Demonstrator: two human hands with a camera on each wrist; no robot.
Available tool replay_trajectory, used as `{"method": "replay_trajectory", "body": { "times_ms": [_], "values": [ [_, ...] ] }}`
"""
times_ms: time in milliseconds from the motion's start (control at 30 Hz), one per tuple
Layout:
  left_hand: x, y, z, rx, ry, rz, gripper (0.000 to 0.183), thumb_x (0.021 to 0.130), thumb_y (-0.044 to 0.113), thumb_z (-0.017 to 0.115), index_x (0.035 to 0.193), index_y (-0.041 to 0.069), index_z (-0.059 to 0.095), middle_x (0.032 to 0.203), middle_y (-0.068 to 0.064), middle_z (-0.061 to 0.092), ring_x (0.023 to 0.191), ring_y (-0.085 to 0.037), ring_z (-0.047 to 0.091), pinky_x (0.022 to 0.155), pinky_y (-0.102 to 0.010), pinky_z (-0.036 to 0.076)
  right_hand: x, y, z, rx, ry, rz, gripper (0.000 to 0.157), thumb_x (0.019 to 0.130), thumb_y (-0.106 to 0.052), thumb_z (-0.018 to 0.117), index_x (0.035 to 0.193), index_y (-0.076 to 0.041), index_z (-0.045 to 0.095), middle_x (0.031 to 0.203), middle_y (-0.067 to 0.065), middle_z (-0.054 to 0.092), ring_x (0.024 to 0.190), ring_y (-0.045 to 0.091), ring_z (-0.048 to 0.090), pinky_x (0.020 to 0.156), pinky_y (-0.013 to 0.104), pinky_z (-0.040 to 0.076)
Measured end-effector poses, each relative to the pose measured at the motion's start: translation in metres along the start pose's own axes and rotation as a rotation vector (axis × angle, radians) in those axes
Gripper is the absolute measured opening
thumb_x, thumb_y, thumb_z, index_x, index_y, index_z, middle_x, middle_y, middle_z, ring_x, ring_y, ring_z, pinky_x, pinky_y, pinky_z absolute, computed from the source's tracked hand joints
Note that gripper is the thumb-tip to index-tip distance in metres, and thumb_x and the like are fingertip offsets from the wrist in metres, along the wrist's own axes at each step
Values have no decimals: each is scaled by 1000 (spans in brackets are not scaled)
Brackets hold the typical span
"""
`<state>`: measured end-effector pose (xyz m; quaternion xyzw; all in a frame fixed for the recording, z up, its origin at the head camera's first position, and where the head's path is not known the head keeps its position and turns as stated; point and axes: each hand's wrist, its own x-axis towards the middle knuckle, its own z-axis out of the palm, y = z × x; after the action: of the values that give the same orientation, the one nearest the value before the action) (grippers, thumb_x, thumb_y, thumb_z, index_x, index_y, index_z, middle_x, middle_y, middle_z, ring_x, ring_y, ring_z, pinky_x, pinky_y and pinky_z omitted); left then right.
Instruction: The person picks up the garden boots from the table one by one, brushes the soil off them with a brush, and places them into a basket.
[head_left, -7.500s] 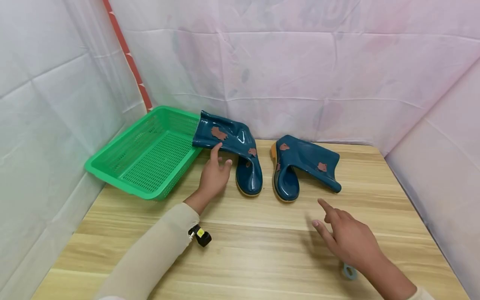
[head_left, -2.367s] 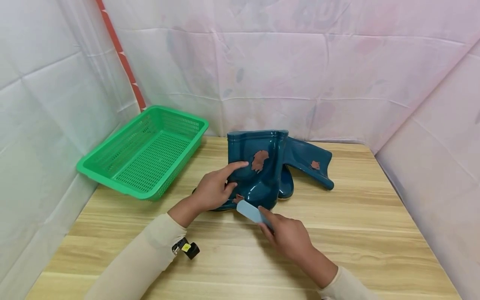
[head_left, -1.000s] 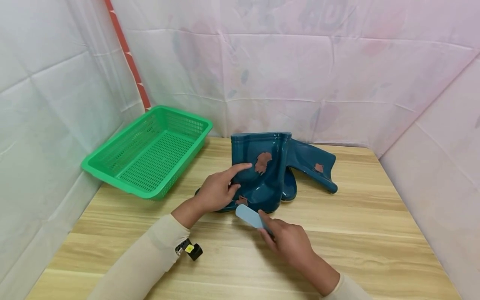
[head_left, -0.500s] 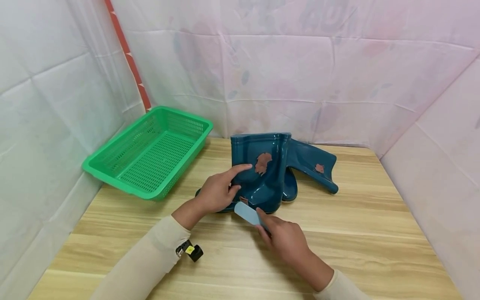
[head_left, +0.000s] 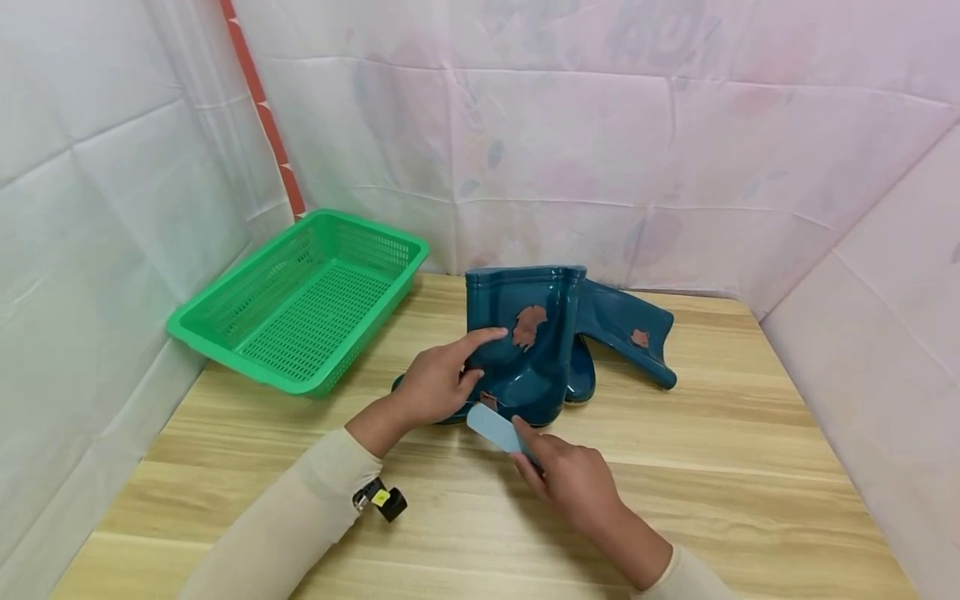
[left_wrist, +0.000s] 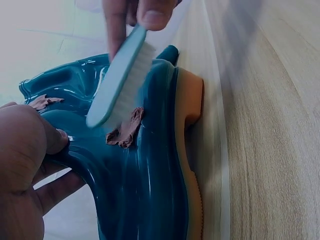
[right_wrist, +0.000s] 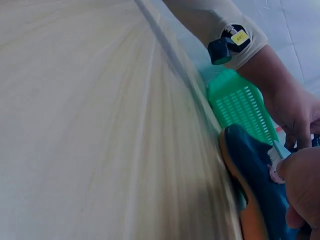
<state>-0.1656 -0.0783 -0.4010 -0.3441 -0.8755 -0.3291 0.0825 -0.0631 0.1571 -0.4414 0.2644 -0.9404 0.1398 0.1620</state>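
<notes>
A dark teal rubber boot (head_left: 543,375) with a tan sole stands upright, its toe pointing left. My left hand (head_left: 431,385) holds it at the front of the ankle, thumb on the outside in the left wrist view. Brown patches cling to the boot: one (head_left: 529,327) on the shaft, another (left_wrist: 127,131) low near the ankle. In my right hand (head_left: 581,483) is a pale blue scrubbing brush (head_left: 495,429). Its white bristles (left_wrist: 136,75) face the boot at the lower patch; blur hides whether they touch.
The other boot (head_left: 630,329) lies on its side behind and to the right, partly hidden, with a brown patch on its shaft. A green plastic basket (head_left: 300,387) sits at the back left of the wooden table (head_left: 712,483). White cloth walls surround the table.
Over the earlier frames the left boot was turned and stood upright, and my right hand took up the brush. In the last second the brush shifted slightly left and the lower patch looks smaller.
</notes>
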Motion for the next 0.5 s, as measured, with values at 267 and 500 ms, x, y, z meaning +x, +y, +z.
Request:
{"method": "replay_trajectory", "body": {
  "times_ms": [267, 500],
  "values": [
    [-1, 2, 0, -1, 0, -7, 70, 97, 3, 69, 156, 29, 41, 63, 8, 44, 47, -6, 41, 46, -27, 37, 10, -3, 6, -4, -27, 18, 49, 95, -32, 75, 139, -10, 66, 87, 3, 73, 62, 14, 64, 46, 26, 43],
    [0, 1, 0, 7, -5, -10, 70, 97, 4, 69, 156, 28, 41, 62, 7, 44, 47, -6, 42, 46, -27, 38, 3, 1, 6, -23, -39, 42, 48, 94, -31, 76, 138, -12, 67, 98, 6, 77, 74, 16, 72, 52, 31, 51]
  ]
}}
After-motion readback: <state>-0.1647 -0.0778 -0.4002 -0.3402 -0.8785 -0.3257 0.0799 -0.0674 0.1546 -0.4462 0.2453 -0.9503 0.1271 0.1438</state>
